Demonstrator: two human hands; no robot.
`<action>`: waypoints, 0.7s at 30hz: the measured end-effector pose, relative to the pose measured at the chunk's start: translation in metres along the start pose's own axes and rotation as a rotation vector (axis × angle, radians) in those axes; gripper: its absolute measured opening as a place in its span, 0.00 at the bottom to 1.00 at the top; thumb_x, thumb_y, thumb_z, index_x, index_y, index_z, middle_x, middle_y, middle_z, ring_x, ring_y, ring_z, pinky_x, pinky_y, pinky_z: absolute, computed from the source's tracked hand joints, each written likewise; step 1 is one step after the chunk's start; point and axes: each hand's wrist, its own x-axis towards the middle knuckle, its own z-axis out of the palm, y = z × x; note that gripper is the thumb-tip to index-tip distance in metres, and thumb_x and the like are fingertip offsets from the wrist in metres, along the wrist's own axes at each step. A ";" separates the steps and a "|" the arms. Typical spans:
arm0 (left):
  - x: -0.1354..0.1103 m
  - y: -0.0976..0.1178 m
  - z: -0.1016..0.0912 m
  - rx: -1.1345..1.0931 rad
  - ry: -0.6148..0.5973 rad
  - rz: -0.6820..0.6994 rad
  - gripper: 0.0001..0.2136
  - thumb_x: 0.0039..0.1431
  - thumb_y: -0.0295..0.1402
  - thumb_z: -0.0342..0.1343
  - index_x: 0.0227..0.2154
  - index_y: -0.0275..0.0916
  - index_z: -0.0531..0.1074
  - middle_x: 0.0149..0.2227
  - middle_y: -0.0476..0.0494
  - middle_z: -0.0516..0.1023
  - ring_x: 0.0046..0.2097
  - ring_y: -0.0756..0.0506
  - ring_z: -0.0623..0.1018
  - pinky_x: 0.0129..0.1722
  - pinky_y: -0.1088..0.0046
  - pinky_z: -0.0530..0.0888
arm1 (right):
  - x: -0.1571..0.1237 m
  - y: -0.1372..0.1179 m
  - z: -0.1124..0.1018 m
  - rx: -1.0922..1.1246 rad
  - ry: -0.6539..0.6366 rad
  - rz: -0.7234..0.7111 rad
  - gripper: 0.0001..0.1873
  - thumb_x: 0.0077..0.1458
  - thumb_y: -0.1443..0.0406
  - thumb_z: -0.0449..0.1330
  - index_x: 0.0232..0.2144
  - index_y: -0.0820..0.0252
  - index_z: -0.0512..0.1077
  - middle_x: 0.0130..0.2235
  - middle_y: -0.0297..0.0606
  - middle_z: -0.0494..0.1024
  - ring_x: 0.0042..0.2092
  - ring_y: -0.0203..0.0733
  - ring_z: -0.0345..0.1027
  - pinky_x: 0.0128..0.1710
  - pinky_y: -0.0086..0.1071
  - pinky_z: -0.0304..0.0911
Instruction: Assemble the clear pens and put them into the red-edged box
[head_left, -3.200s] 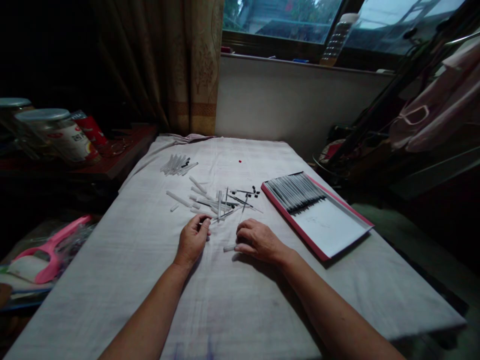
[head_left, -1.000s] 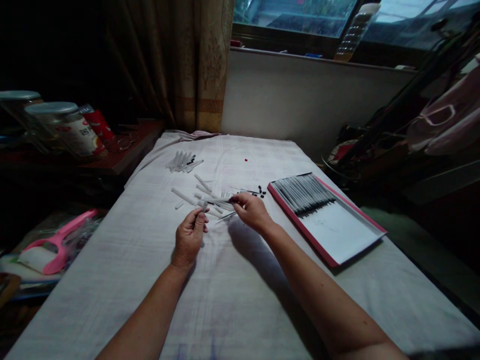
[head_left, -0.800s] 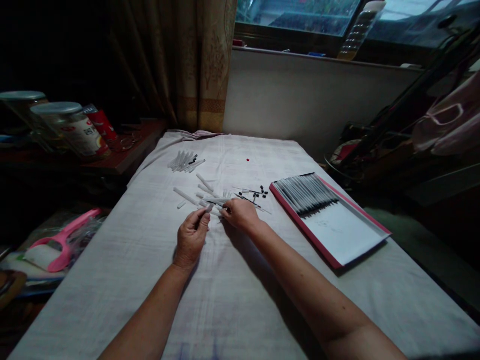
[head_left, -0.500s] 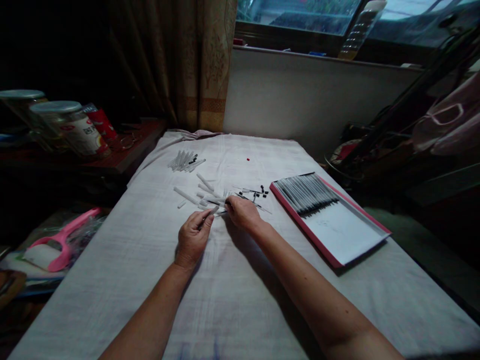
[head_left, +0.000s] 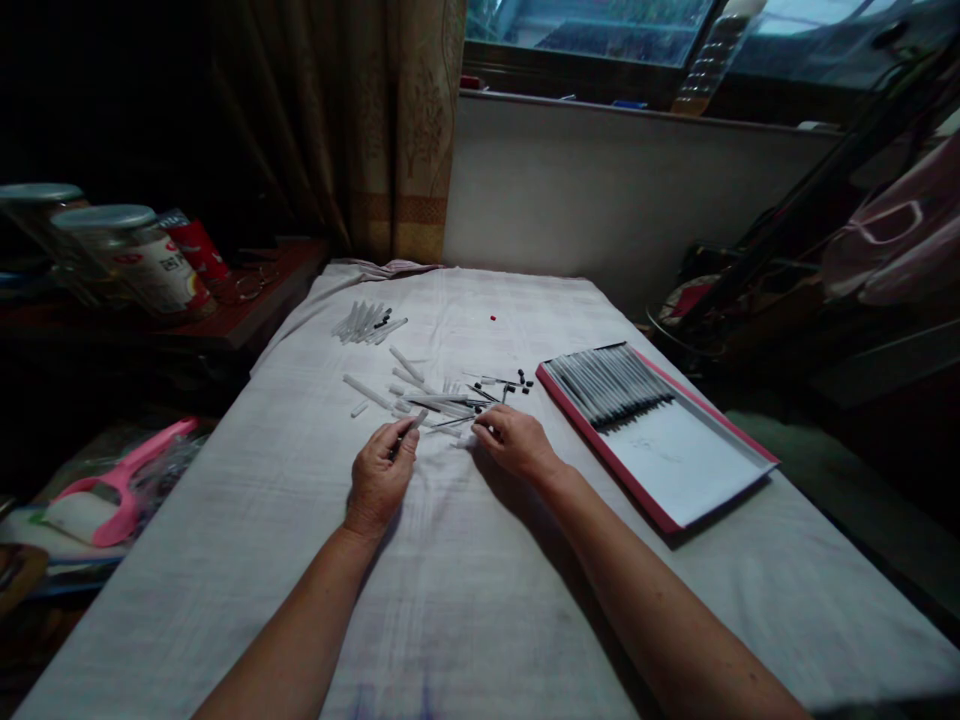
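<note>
My left hand point(head_left: 381, 472) is closed around a whitish translucent pen barrel point(head_left: 420, 418), whose end sticks out past the thumb. My right hand point(head_left: 519, 442) is over the near right side of a loose pile of pen parts, its thumb and fingers pinched together. Whatever is between them is too small to make out. In the pile lie pale pen barrels point(head_left: 366, 391), thin dark refills point(head_left: 452, 422) and small black plugs point(head_left: 521, 377). To the right, a shallow red-edged box lid point(head_left: 697, 480) holds a row of assembled pens point(head_left: 607, 385) with dark tips.
A bundle of pen barrels point(head_left: 361, 322) lies at the far left of the cloth-covered table point(head_left: 450, 600). One small red piece point(head_left: 493, 318) is toward the back. Jars point(head_left: 150, 265) stand on a side table, and a pink plastic handle point(head_left: 131, 485) is low at the left.
My right hand has drawn back from the middle of the pile and moved right and nearer, fingers pinched. My left hand stays almost in place, still gripping the pen barrel.
</note>
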 end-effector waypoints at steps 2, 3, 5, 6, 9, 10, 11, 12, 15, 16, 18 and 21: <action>0.000 0.000 0.001 0.002 -0.010 0.000 0.14 0.59 0.40 0.53 0.41 0.39 0.77 0.39 0.42 0.80 0.39 0.45 0.79 0.35 0.73 0.75 | 0.012 0.009 -0.006 -0.038 0.034 0.069 0.14 0.62 0.60 0.53 0.39 0.56 0.78 0.41 0.40 0.79 0.39 0.41 0.72 0.36 0.30 0.60; 0.000 -0.001 0.001 0.003 -0.014 0.002 0.13 0.60 0.40 0.53 0.41 0.39 0.77 0.39 0.42 0.80 0.40 0.45 0.79 0.36 0.73 0.75 | 0.020 0.013 -0.009 -0.066 0.043 0.101 0.14 0.62 0.60 0.53 0.41 0.55 0.78 0.41 0.41 0.79 0.40 0.42 0.72 0.36 0.30 0.60; -0.001 -0.001 0.002 0.008 -0.022 0.014 0.13 0.60 0.40 0.53 0.41 0.39 0.77 0.39 0.43 0.80 0.40 0.45 0.79 0.38 0.72 0.76 | 0.036 0.021 -0.013 -0.122 0.038 0.149 0.15 0.62 0.61 0.53 0.44 0.53 0.78 0.45 0.41 0.78 0.41 0.43 0.73 0.36 0.30 0.61; -0.001 -0.002 0.002 0.011 -0.025 0.026 0.13 0.60 0.40 0.53 0.41 0.39 0.77 0.38 0.43 0.80 0.40 0.45 0.79 0.38 0.72 0.76 | 0.045 0.024 -0.014 -0.146 0.027 0.162 0.15 0.62 0.61 0.53 0.46 0.52 0.77 0.46 0.41 0.78 0.42 0.43 0.73 0.36 0.30 0.61; -0.001 -0.002 0.003 0.025 -0.031 0.078 0.13 0.60 0.39 0.53 0.41 0.39 0.77 0.37 0.44 0.80 0.40 0.46 0.79 0.41 0.71 0.76 | 0.066 0.027 -0.011 -0.196 -0.030 0.165 0.17 0.62 0.59 0.53 0.47 0.51 0.77 0.47 0.42 0.78 0.44 0.45 0.73 0.37 0.31 0.62; -0.001 -0.002 0.003 0.029 -0.032 0.092 0.12 0.60 0.38 0.53 0.41 0.39 0.77 0.37 0.44 0.80 0.40 0.46 0.79 0.41 0.71 0.76 | 0.072 0.027 -0.009 -0.202 -0.050 0.168 0.16 0.61 0.58 0.54 0.46 0.52 0.78 0.47 0.42 0.78 0.45 0.45 0.73 0.38 0.31 0.62; -0.001 -0.002 0.003 0.034 -0.033 0.099 0.12 0.61 0.38 0.53 0.41 0.38 0.77 0.37 0.44 0.80 0.40 0.46 0.79 0.42 0.71 0.76 | 0.076 0.026 -0.007 -0.204 -0.067 0.175 0.16 0.60 0.57 0.54 0.45 0.52 0.79 0.46 0.43 0.79 0.45 0.46 0.73 0.38 0.31 0.62; -0.001 -0.002 0.003 0.037 -0.034 0.101 0.12 0.61 0.38 0.53 0.41 0.38 0.77 0.37 0.44 0.80 0.39 0.46 0.79 0.41 0.71 0.76 | 0.079 0.025 -0.005 -0.201 -0.077 0.184 0.16 0.60 0.58 0.55 0.43 0.53 0.79 0.46 0.44 0.79 0.45 0.46 0.73 0.38 0.32 0.62; -0.001 -0.003 0.003 0.050 -0.040 0.105 0.12 0.61 0.37 0.54 0.41 0.39 0.77 0.37 0.44 0.80 0.38 0.47 0.79 0.40 0.72 0.76 | 0.083 0.023 -0.003 -0.185 -0.065 0.212 0.14 0.59 0.61 0.55 0.42 0.55 0.79 0.45 0.44 0.80 0.44 0.46 0.73 0.39 0.32 0.62; -0.001 -0.003 0.003 0.056 -0.041 0.111 0.11 0.61 0.37 0.54 0.41 0.39 0.77 0.37 0.44 0.80 0.38 0.47 0.79 0.40 0.72 0.76 | 0.082 0.023 -0.004 -0.176 -0.050 0.215 0.14 0.59 0.62 0.55 0.43 0.55 0.78 0.45 0.44 0.80 0.44 0.45 0.74 0.39 0.32 0.62; -0.001 -0.002 0.003 0.070 -0.044 0.139 0.11 0.61 0.36 0.54 0.42 0.39 0.77 0.37 0.44 0.80 0.38 0.47 0.79 0.40 0.73 0.76 | 0.073 0.023 -0.005 -0.080 0.004 0.204 0.13 0.58 0.64 0.56 0.43 0.56 0.77 0.42 0.43 0.81 0.42 0.44 0.74 0.40 0.31 0.63; -0.002 0.000 0.003 0.093 -0.070 0.208 0.10 0.62 0.34 0.54 0.42 0.39 0.77 0.37 0.44 0.80 0.40 0.47 0.79 0.42 0.73 0.76 | 0.047 0.019 -0.005 0.320 0.124 0.140 0.08 0.52 0.67 0.59 0.35 0.59 0.77 0.34 0.38 0.81 0.35 0.40 0.73 0.36 0.30 0.63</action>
